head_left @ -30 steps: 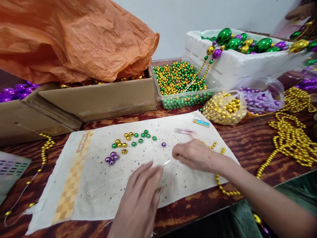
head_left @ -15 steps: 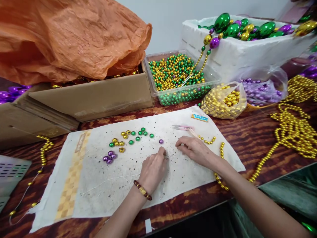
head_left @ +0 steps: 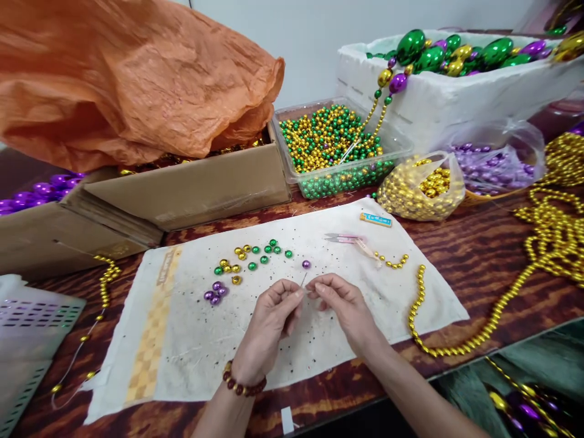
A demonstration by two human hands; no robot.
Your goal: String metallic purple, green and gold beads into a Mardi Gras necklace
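Over a white cloth, my left hand pinches a thin needle that points upward from the thumb and fingertip. Close beside it, my right hand is closed in a pinch; whatever its fingertips hold is too fine to make out. A single purple bead lies just beyond the fingertips. Farther left on the cloth are loose green beads, gold beads and a cluster of purple beads. Thread snips rest beyond my right hand, near a short gold bead strand.
At the back stand a cardboard box under an orange plastic bag, a clear bin of beads, a bag of gold beads and a white foam box. Long gold strands lie right; a plastic basket stands left.
My hands have come together, with the right moving in toward the left. The needle now shows upright in my left fingers. The camera view has shifted slightly.
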